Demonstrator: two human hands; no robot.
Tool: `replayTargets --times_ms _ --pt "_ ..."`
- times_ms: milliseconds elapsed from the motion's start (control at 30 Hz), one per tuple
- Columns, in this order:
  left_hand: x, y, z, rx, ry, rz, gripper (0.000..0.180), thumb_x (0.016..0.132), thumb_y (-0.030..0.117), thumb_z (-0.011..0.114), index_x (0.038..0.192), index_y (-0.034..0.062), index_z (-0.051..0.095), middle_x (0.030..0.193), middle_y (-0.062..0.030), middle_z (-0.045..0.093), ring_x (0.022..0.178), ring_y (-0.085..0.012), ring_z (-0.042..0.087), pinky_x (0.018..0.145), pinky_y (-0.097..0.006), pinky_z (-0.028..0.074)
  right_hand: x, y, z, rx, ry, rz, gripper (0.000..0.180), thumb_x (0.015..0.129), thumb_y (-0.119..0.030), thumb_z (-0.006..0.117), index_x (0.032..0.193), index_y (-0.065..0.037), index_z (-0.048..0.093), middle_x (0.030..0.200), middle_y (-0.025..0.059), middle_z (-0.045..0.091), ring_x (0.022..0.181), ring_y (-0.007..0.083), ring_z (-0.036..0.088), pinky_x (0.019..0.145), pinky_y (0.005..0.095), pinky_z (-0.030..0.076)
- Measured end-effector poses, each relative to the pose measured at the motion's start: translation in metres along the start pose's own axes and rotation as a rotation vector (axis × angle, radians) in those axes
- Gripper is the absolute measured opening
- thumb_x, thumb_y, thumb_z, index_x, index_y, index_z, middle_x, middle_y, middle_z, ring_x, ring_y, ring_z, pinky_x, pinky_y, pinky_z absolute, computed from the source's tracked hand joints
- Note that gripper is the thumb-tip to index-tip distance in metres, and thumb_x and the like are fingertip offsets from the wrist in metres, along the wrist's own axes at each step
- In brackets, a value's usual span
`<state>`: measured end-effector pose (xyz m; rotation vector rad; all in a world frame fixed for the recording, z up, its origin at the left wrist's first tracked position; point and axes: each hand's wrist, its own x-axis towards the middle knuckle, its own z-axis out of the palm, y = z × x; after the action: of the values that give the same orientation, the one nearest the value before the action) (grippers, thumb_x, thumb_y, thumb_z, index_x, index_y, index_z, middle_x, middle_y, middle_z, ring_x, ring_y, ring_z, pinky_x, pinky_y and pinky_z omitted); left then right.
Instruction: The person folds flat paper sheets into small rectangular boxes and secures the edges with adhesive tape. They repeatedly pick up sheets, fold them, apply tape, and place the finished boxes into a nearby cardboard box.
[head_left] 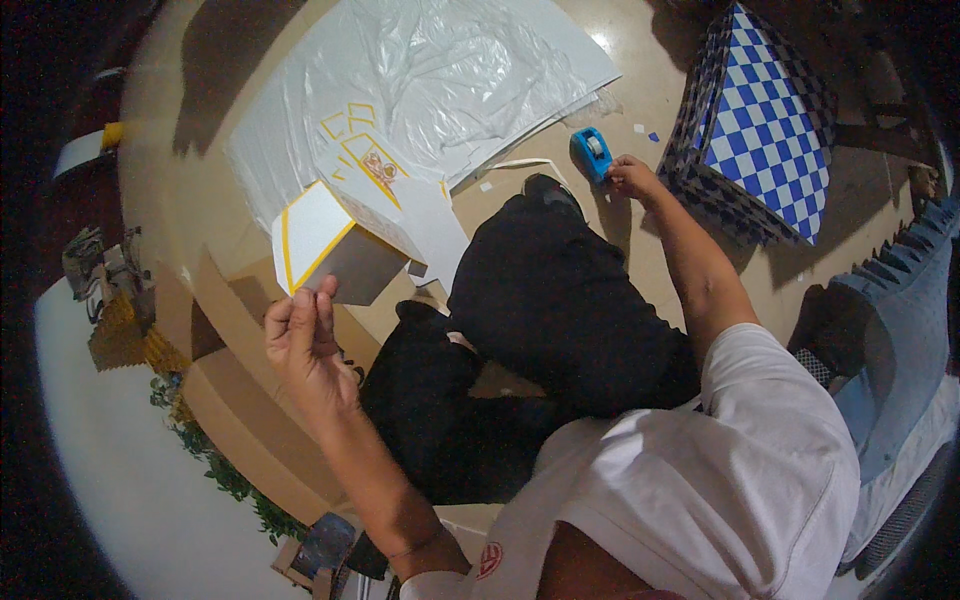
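At the end of the blue tape dispenser (pixel 590 150), the fingertips of the right hand (pixel 632 178) are too small to be resolved; whether tape or casing is gripped cannot be determined. 1 corner of the folded white card piece (pixel 368 265) is covered by the fingers of the left hand (pixel 318 345). The reddish print (pixel 380 168) is too small to be made out. The plastic sheeting (pixel 430 60) is cut off by the upper edge, the white T-shirt (pixel 690 490) by the lower edge.
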<state>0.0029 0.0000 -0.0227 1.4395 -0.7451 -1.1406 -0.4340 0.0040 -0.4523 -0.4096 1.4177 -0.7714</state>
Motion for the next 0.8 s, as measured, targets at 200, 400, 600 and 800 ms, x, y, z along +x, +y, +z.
replayTargets --times_ms 200,400,600,800 --pt "0.0 -0.001 0.002 0.003 0.02 -0.004 0.009 0.088 0.003 0.064 0.09 -0.0005 0.056 0.091 -0.0128 0.064 0.092 -0.0258 0.068 0.079 -0.024 0.059 -0.023 0.011 0.006 0.041 0.117 -0.002 0.009 0.086 -0.009 0.057 0.093 -0.005 0.053 0.08 0.008 0.06 0.068 0.0175 0.058 0.06 0.0287 0.048" --pt "-0.001 -0.001 0.005 0.028 0.039 -0.002 0.01 0.088 0.004 0.064 0.09 -0.0014 0.056 0.092 -0.0131 0.063 0.092 -0.0259 0.067 0.081 -0.025 0.058 -0.031 0.02 0.026 0.23 0.193 0.028 0.012 0.083 -0.015 0.059 0.087 -0.003 0.059 0.078 0.0103 0.063 0.068 0.0178 0.061 0.057 0.0342 0.049" --pt "-0.004 0.001 0.006 -0.009 0.032 0.01 0.013 0.086 0.006 0.067 0.093 -0.001 0.058 0.093 -0.0135 0.064 0.095 -0.0271 0.066 0.084 -0.029 0.056 -0.015 0.025 0.014 0.133 0.09 0.112 0.015 0.085 -0.015 0.057 0.087 -0.002 0.065 0.073 0.0093 0.063 0.06 0.0177 0.059 0.056 0.0341 0.048" --pt "-0.004 0.007 0.019 -0.095 0.078 0.054 0.009 0.087 0.003 0.065 0.088 -0.0022 0.058 0.089 -0.0136 0.066 0.089 -0.0273 0.068 0.079 -0.028 0.057 -0.006 0.054 0.004 -0.203 0.104 0.064 0.013 0.086 -0.017 0.061 0.091 -0.005 0.062 0.074 0.0052 0.062 0.063 0.0155 0.06 0.056 0.0301 0.048"
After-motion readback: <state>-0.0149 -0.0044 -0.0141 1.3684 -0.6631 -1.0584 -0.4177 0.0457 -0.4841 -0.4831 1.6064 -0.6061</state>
